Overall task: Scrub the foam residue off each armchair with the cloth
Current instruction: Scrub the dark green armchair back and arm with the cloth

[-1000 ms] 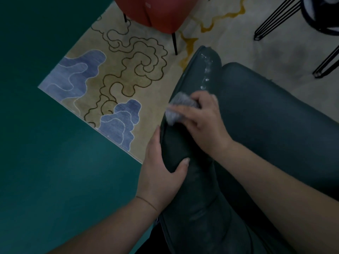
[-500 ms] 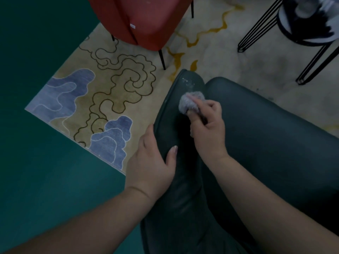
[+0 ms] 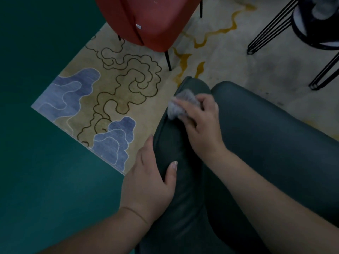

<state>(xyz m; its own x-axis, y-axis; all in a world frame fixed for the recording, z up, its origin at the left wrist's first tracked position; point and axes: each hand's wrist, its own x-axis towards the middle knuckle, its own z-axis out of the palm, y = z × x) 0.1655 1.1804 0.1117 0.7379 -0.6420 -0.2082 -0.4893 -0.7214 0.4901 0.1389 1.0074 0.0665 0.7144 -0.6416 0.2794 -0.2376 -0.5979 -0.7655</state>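
Right hand (image 3: 202,123) was bunched around the grey cloth (image 3: 178,106), pressing it onto the narrow arm of the dark green armchair (image 3: 266,143), near the front tip. Half a sec before, it was a bit further up toward the tip w/ white foam flecks showing ahead of it; a sec before, a whole streak of foam ran along that ridge. Now I couldn't spot any foam on the exposed arm, so IMO this armrest was pretty much done, tho lighting's dim. Left hand (image 3: 152,182) hadn't budged, fingers wrapped over the outer edge, thumb on top, steadying the arm.

Room-wise: arm's rounded tip was just past the cloth, rug (image 3: 113,99) below. Red chair (image 3: 146,21) sat well apart beyond it, black wire-leg stool (image 3: 311,33) off to the right. Plenty of space for strokes back toward the body.
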